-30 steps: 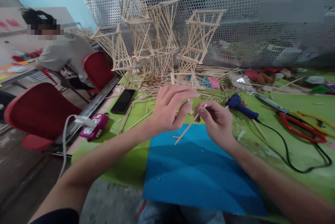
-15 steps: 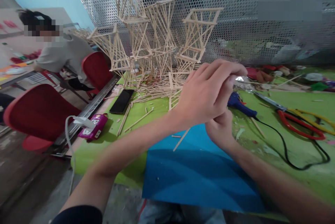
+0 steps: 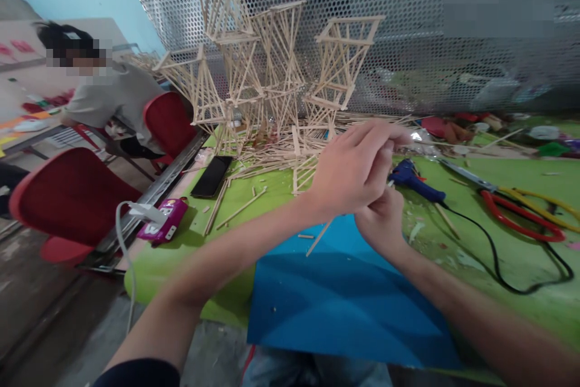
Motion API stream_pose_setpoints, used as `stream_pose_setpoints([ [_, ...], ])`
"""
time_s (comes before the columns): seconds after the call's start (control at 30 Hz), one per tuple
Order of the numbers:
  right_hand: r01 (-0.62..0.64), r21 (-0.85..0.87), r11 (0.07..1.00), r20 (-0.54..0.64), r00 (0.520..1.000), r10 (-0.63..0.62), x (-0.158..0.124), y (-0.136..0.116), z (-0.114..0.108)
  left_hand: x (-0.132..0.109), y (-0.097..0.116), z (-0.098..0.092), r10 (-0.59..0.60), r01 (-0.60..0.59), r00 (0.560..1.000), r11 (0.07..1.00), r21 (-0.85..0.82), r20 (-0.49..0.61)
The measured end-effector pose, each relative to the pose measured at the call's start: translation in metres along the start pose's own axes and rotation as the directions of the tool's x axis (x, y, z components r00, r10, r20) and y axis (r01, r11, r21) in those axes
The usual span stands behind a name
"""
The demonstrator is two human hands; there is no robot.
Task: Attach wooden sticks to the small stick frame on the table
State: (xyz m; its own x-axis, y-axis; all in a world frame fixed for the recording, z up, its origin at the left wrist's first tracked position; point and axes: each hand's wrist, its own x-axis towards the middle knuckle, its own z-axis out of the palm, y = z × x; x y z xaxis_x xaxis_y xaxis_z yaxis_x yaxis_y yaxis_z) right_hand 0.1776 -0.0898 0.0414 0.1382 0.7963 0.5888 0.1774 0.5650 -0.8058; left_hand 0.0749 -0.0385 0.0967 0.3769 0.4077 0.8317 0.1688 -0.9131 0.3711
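Note:
My left hand [image 3: 347, 168] is arched over my right hand [image 3: 383, 218], its fingers bent and closed. The two hands meet above the back edge of a blue sheet [image 3: 344, 302]. From beneath them a thin wooden stick [image 3: 318, 239] slants down to the left and appears held by the right hand; its upper end is hidden. Behind the left wrist lies a small ladder-like frame of sticks [image 3: 304, 177]. Fingers hide whatever lies between the hands. Just right of them rests a blue hot glue gun [image 3: 415, 180].
Towers of wooden sticks [image 3: 281, 43] stand at the back before a perforated metal panel [image 3: 408, 19]. Loose sticks [image 3: 272, 154] are piled below. A phone [image 3: 211, 176] and a purple power socket [image 3: 163, 221] lie left, red-handled scissors [image 3: 521, 215] right. A person [image 3: 113, 88] sits far left.
Both hands stay joined; my left hand has dropped slightly, its fingers curling lower. The slanted stick's lower end has shifted a little to the right and up.

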Motion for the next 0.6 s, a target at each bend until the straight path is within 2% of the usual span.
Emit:
stream_pose_setpoints([
  [0.13, -0.078, 0.088, 0.993, 0.049, 0.996, 0.074, 0.000, 0.001, 0.002, -0.001, -0.009, 0.005, -0.041, 0.025, 0.998, 0.947, -0.320, -0.042],
  [0.2, -0.107, 0.144, 0.984, 0.060, 0.993, 0.099, 0.000, 0.002, 0.002, -0.001, -0.012, 0.008, -0.108, 0.073, 0.992, 0.911, -0.405, -0.065],
  [0.3, -0.130, 0.221, 0.967, 0.077, 0.990, 0.116, 0.000, 0.000, 0.001, 0.001, -0.014, 0.008, -0.255, 0.214, 0.966, 0.882, -0.420, -0.043],
  [0.4, -0.128, 0.226, 0.966, 0.069, 0.991, 0.115, 0.000, -0.004, 0.001, 0.004, -0.014, 0.002, -0.380, 0.359, 0.924, 0.820, -0.446, 0.047],
  [0.5, -0.126, 0.192, 0.973, 0.058, 0.991, 0.117, 0.000, -0.007, 0.000, 0.007, -0.010, -0.006, -0.452, 0.465, 0.880, 0.759, -0.456, 0.145],
  [0.6, -0.114, 0.174, 0.978, 0.056, 0.993, 0.106, 0.000, -0.008, -0.001, 0.008, -0.004, -0.011, -0.482, 0.516, 0.855, 0.756, -0.403, 0.191],
])
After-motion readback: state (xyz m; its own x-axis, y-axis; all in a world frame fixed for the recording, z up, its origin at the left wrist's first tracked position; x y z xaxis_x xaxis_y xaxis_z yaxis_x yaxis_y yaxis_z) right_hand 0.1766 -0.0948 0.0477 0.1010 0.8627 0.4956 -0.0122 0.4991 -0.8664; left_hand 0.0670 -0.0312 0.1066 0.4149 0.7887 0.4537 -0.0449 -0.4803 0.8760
